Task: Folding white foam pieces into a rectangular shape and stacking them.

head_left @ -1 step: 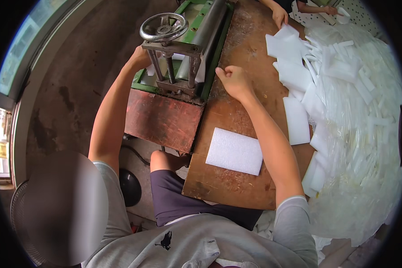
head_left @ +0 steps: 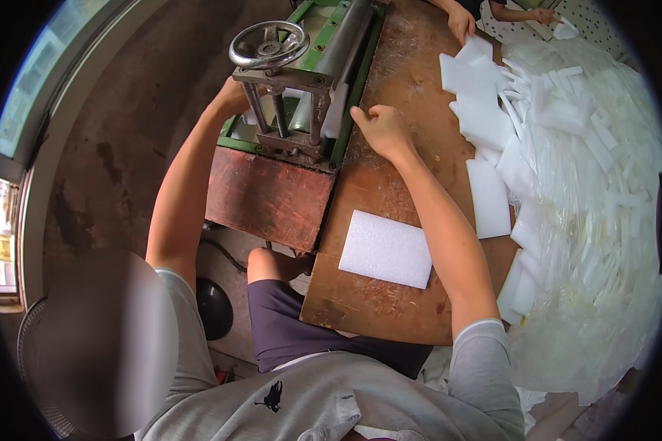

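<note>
On the far side of the green roller machine's [head_left: 296, 152] post frame, my left hand [head_left: 232, 97] reaches in beside the rollers. Its fingers are hidden by the frame. A white foam piece [head_left: 294, 93] shows between the posts near that hand. Another white foam piece [head_left: 336, 110] sticks out on the right side of the steel roller [head_left: 351, 37]. Just right of it is my right hand [head_left: 386, 132], thumb stretched toward the piece, other fingers loosely bent, nothing visible in it. A white foam sheet [head_left: 386, 250] lies flat on the wooden table, partly behind my right forearm.
A metal handwheel [head_left: 270, 44] tops the machine. On the right, loose white foam pieces [head_left: 485, 121] lie beside a large heap in clear plastic [head_left: 588, 294]. Another person's hand [head_left: 460, 23] touches the foam at the back. A round fan [head_left: 95, 345] stands at lower left.
My right hand has shifted slightly left, toward the machine. More of the foam piece shows beside the roller. The other person's hand and the foam under it moved a little.
</note>
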Available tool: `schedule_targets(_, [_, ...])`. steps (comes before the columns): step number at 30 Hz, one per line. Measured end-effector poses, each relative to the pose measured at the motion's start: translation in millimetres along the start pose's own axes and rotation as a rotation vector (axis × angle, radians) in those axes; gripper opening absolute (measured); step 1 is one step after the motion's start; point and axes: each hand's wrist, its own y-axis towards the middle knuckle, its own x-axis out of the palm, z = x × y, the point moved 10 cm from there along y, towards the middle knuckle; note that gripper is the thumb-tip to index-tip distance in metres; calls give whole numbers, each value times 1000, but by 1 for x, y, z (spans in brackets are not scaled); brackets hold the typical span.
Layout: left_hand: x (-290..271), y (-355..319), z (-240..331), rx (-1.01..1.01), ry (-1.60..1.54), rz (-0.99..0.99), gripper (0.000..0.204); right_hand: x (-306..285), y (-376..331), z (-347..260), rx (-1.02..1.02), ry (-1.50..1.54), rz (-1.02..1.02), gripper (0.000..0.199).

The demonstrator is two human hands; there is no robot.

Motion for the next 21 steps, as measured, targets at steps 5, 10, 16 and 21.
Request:
schedule_targets(5, [0, -8, -1, -274, -424, -141, 22, -3, 14, -4, -47, 42, 124, 42])
schedule_targets(10, [-69, -79, -2, -585, -330, 534, 33, -74, -38, 24, -40, -143, 221, 34])
schedule_targets(16, [-29, -147, 166, -367, -470, 525, 25, -126, -163, 56, 46, 33, 256, 26])
schedule_targets(21, [32, -156, 248, -314, -239, 179, 38, -119, -244, 44, 28, 79, 228, 25])
